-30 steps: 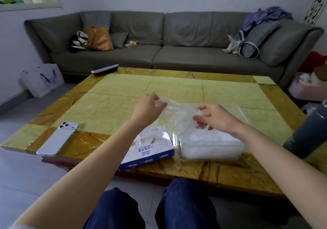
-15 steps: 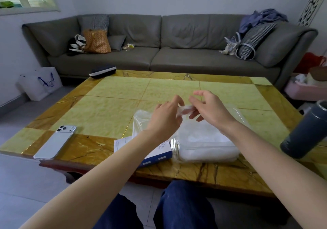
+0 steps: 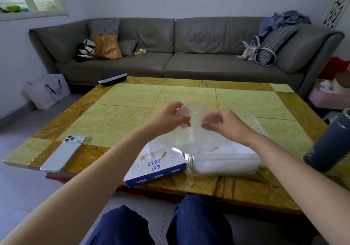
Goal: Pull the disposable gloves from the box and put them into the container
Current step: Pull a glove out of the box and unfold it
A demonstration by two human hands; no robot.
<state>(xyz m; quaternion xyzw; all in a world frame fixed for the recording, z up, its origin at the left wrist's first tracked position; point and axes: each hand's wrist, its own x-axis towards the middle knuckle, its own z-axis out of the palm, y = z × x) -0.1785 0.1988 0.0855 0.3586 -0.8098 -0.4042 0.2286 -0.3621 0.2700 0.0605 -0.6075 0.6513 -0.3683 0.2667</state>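
A clear disposable glove [image 3: 191, 131] hangs in the air between both hands, above the table's near side. My left hand [image 3: 168, 118] grips its left edge and my right hand [image 3: 220, 124] pinches its right edge. Below lies the blue-and-white glove box [image 3: 157, 164], with another glove sticking out of its slot. Right of the box stands the clear plastic container [image 3: 225, 161], holding a pile of whitish gloves; the glove's lower end hangs over it.
A white phone [image 3: 63, 152] lies at the table's near left. A dark grey bottle [image 3: 330, 143] stands at the right edge. A dark case [image 3: 112, 78] sits at the far left corner. The grey sofa [image 3: 189, 55] runs behind the yellow table [image 3: 189, 100].
Both hands have lifted the glove away from the box and now hold it spread between them, higher above the container. The box lies in plain view again.
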